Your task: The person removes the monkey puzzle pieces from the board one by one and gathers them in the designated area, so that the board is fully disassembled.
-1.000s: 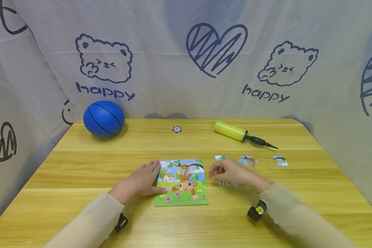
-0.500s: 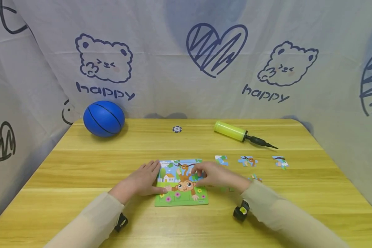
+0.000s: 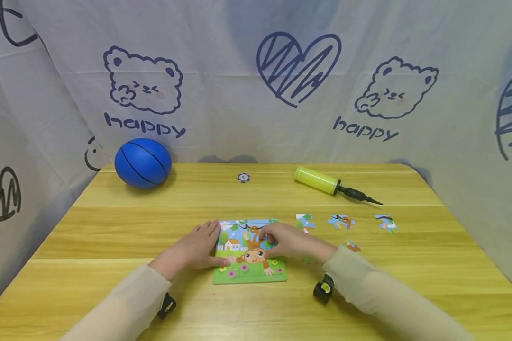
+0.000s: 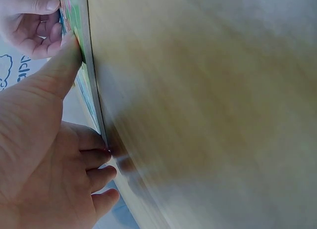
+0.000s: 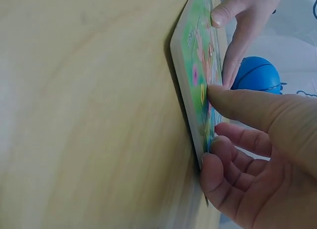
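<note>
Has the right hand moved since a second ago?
Yes. In the head view, the right hand has moved left, from beside the unmoved monkey puzzle to over its right part.

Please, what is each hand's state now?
Left hand: open, touching the colourful rectangular monkey puzzle.
Right hand: curled over the puzzle; whether holding anything is unclear.

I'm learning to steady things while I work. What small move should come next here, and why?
Probably press the left hand a little more firmly on the puzzle board. That hand rests on its left edge while the right hand touches the opposite side, so the board might otherwise slip on the table.
</note>
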The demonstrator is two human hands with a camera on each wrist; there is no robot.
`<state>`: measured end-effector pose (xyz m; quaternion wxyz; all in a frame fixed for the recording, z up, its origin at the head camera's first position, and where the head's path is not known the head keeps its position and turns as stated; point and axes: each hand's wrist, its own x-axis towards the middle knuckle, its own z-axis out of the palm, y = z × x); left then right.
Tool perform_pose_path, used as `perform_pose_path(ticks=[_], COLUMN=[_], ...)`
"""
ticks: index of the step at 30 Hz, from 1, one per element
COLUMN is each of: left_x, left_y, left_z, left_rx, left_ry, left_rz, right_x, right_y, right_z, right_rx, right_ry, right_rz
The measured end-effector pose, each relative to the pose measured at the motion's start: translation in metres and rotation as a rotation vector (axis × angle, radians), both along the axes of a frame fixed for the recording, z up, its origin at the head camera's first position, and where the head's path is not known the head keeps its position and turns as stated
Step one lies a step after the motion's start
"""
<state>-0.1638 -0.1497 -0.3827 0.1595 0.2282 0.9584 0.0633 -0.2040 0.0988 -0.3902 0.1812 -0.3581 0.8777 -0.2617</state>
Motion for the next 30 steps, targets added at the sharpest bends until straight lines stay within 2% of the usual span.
perform_pose_path(ticks=[8, 26, 30], left_x=[0.0004, -0.0014, -0.0013], left_y=[0.0000, -0.0012, -0.0011], left_z=[0.0010, -0.0024, -0.0029], left_rx=[0.009, 0.008, 0.007], left_ry=[-0.002, 0.002, 0.003], left_rz=[-0.001, -0.002, -0.004], right_x=[0.0003, 0.0039, 0.0037], right_y=[0.0003, 0.0030, 0.0036], right_z=[-0.0022, -0.0044, -0.0058], right_rx=[-0.002, -0.024, -0.044], right_ry=[0.035, 0.048, 0.070], right_rz=[-0.002, -0.037, -0.017])
